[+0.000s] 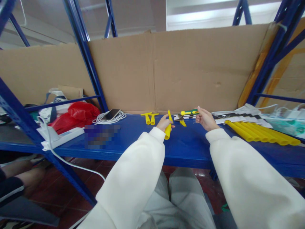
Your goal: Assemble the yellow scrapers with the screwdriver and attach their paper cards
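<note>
My left hand (164,122) is closed around a yellow T-shaped tube piece (167,133), its round end pointing toward me and its thin crosspiece rising beyond my fingers. My right hand (206,119) is raised over the shelf with thumb and fingertips pinched together; whatever they hold is too small to make out. Beside those fingertips is a green and yellow screwdriver handle (190,112); whether they touch it I cannot tell. Between my hands lie a small yellow part (183,123) and a small metallic item (177,117). Two similar yellow T-shaped pieces (150,118) lie left of my left hand.
Several yellow tubes (259,132) lie in a row at right, before black-and-white strips (240,117). At left are a coiled white cable (100,119), phone (111,114), power strip (69,135) and red bag (78,114). Cardboard (190,70) walls the blue shelf's (140,149) back. A person's leg (23,178) shows lower left.
</note>
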